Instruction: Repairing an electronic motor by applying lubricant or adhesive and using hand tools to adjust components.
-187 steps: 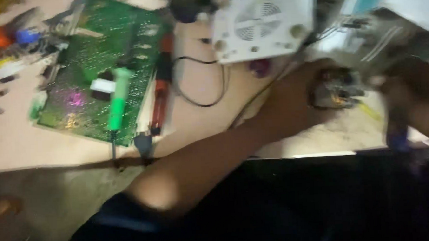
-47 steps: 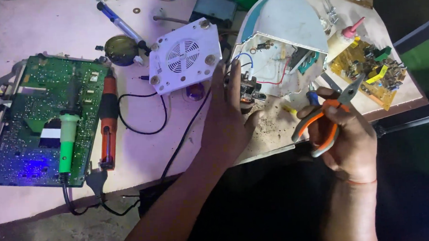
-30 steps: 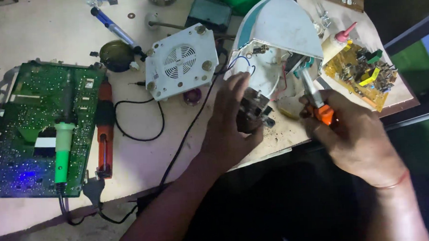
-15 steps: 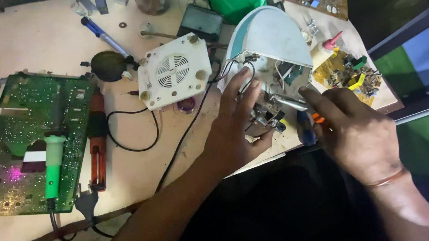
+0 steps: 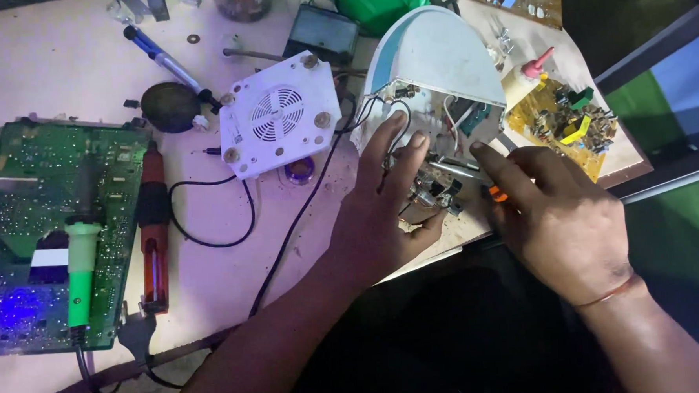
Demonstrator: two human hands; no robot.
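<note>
Gripping a small metal electrical component, your left hand; your right hand clenches orange-handled pliers against it.

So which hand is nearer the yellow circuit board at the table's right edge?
Right. The right hand lies just below and left of the yellow circuit board, holding orange-handled pliers. The left hand is farther left, on the small metal assembly.

The person is working bare-armed, no sleeves showing on either forearm. The right hand is wearing a thin reddish thread around the wrist. The left hand is wearing nothing.
</note>
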